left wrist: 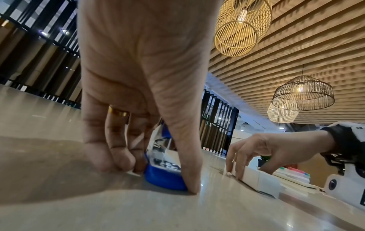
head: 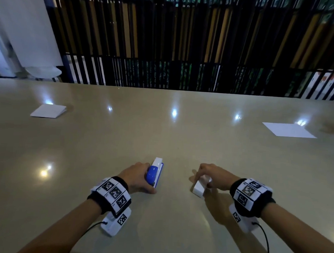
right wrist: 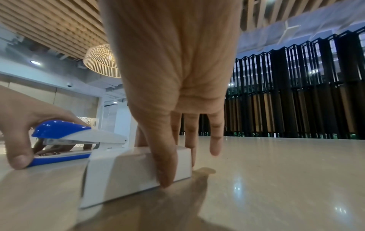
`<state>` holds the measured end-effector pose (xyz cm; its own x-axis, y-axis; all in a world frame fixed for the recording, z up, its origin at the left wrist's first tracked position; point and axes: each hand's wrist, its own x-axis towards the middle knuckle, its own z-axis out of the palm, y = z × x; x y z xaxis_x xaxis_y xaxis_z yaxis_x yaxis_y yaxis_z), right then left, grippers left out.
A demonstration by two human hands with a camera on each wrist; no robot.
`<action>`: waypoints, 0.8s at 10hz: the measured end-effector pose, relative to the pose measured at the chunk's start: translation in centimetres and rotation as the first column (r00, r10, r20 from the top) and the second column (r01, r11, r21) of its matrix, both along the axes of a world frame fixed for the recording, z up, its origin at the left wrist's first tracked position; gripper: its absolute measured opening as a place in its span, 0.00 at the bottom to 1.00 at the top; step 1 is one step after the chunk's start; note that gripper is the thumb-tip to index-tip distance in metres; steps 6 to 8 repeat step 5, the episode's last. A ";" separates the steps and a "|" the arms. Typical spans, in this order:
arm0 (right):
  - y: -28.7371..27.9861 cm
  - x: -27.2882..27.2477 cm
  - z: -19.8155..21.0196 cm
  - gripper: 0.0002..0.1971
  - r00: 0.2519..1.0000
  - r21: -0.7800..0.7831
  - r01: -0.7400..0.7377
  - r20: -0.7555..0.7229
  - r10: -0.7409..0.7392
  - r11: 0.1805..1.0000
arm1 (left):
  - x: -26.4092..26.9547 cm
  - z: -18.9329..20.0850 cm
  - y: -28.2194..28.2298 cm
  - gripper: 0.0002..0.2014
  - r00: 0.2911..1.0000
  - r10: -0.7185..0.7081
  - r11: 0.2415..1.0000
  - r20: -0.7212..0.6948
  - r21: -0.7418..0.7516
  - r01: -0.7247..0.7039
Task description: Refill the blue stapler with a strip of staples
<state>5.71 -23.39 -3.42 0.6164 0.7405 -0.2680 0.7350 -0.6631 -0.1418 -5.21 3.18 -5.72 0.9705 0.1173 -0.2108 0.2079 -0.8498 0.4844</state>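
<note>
The blue and white stapler [head: 155, 170] lies closed on the beige table [head: 162, 130], nose pointing away from me. My left hand [head: 141, 176] grips its rear end, thumb on the near right side and fingers curled on the left side. In the left wrist view the stapler [left wrist: 165, 173] sits between thumb and fingers [left wrist: 118, 157]. To its right, a small white box [head: 199, 188] rests on the table, and my right hand [head: 208, 175] holds it from above, thumb [right wrist: 165, 164] on one side and fingers behind. No staples show. In the right wrist view the box [right wrist: 126, 173] and stapler [right wrist: 67, 135] are a short gap apart.
A folded white paper [head: 48, 111] lies far left and a flat white sheet [head: 288, 129] far right on the table. A black slatted screen [head: 185, 41] stands behind the table's far edge. Wicker lamps [left wrist: 241, 26] hang overhead.
</note>
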 end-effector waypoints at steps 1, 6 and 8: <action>0.0 0.0 0.0 0.21 1.000 0.002 0.015 -0.022 -0.015 1.000 | 0.0 0.2 -0.1 0.26 1.000 -0.005 1.000 -0.021 -0.015 0.005; 1.1 2.5 5.5 0.22 0.996 0.045 -0.030 -0.085 0.034 0.999 | 2.6 6.4 0.9 0.36 0.958 -0.110 0.988 -0.265 0.073 0.133; 1.1 2.5 5.5 0.22 0.996 0.045 -0.030 -0.085 0.034 0.999 | 2.6 6.4 0.9 0.36 0.958 -0.110 0.988 -0.265 0.073 0.133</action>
